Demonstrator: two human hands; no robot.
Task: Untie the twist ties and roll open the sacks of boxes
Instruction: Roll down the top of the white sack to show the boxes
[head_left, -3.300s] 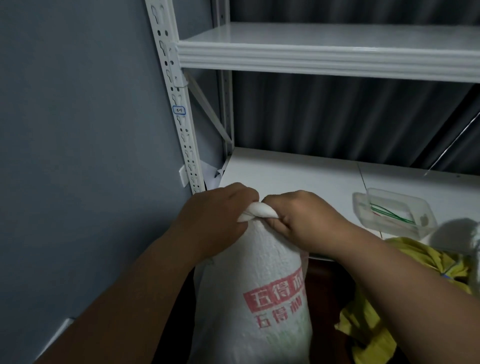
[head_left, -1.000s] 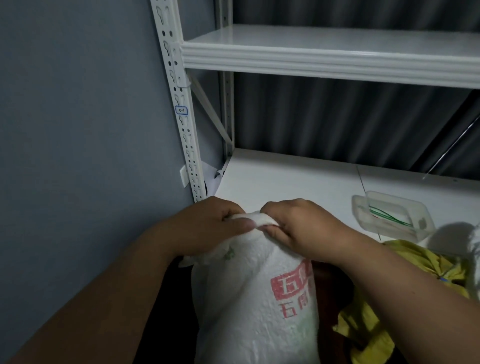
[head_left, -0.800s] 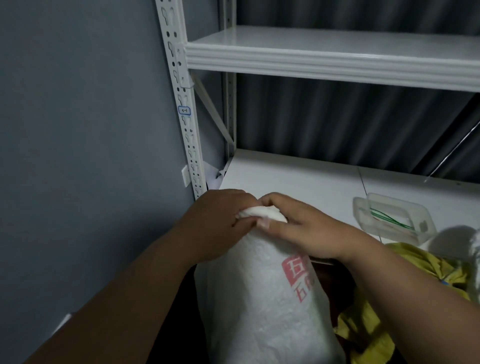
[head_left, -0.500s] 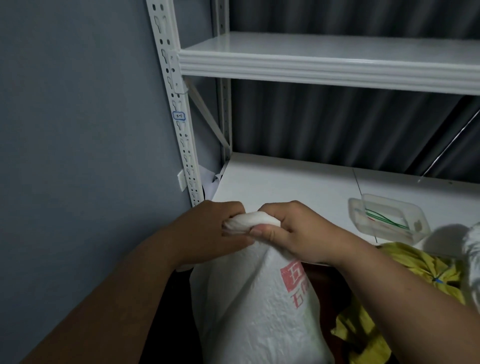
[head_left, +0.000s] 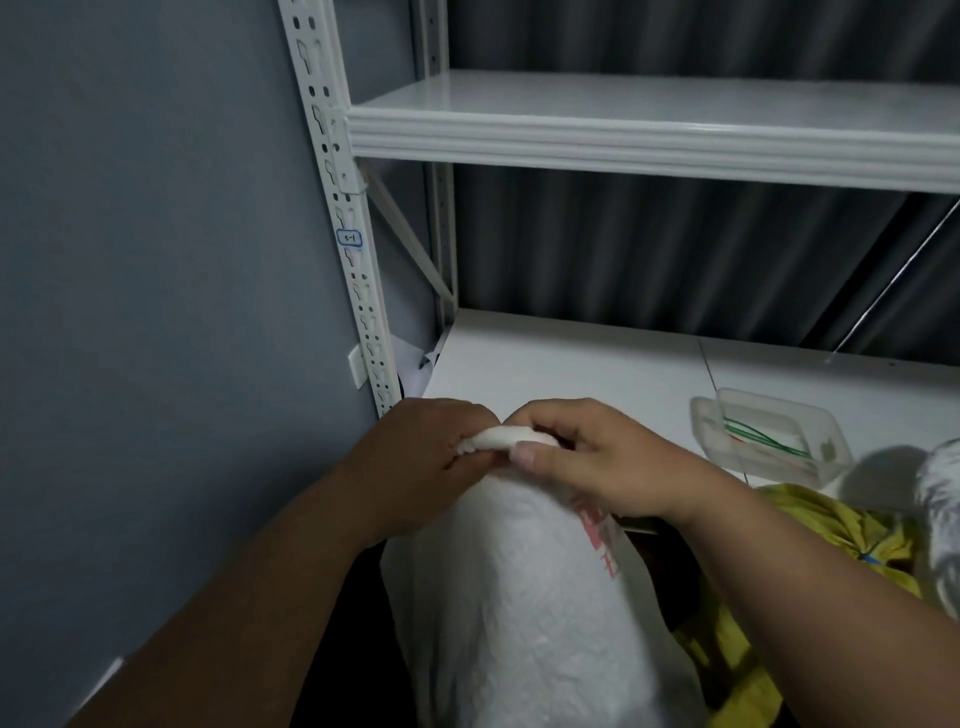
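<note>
The tall white woven plastic sack with red print (head_left: 524, 613) stands near, in front of the white metal shelf (head_left: 571, 364). Its mouth is bunched into a twisted neck (head_left: 498, 439). The left hand (head_left: 421, 462) grips that neck from the left; the right hand (head_left: 587, 457) pinches it from the right, thumb on top. No tie shows there, so I judge the rolling-open has barely begun. At the right, a crumpled yellow sack (head_left: 831, 530) bears a blue tie (head_left: 868, 558), seemingly unopened. A clear plastic tray (head_left: 769, 439) holds green ties.
</note>
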